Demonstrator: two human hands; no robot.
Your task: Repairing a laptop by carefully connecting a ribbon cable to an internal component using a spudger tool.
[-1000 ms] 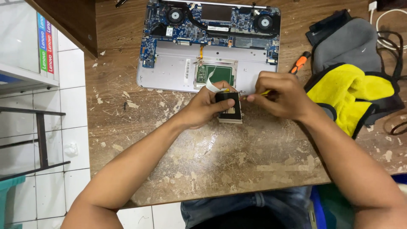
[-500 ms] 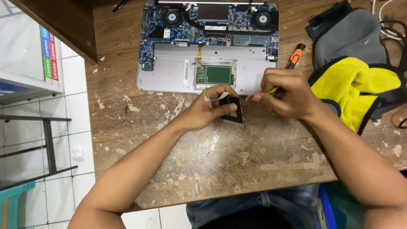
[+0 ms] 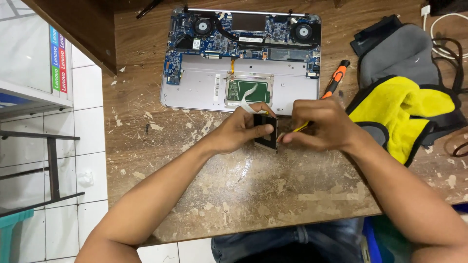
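over the last second your hands have barely moved, so the work stays at the same small part. your left hand [image 3: 239,130] stands the small dark module [image 3: 266,132] on edge on the tabletop [image 3: 204,195], just near the opened laptop [image 3: 241,58], fingers clamped on it. your right hand [image 3: 319,124] pinches a yellow tool [image 3: 301,127] against its right edge.

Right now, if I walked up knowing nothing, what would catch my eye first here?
Probably the opened laptop at the back of the worn wooden table, its blue circuit board and two fans laid bare. Just in front of it, the left hand and right hand meet over a small dark flat part held on edge. To the right lies a bright yellow cloth on grey fabric, beside an orange-handled screwdriver.
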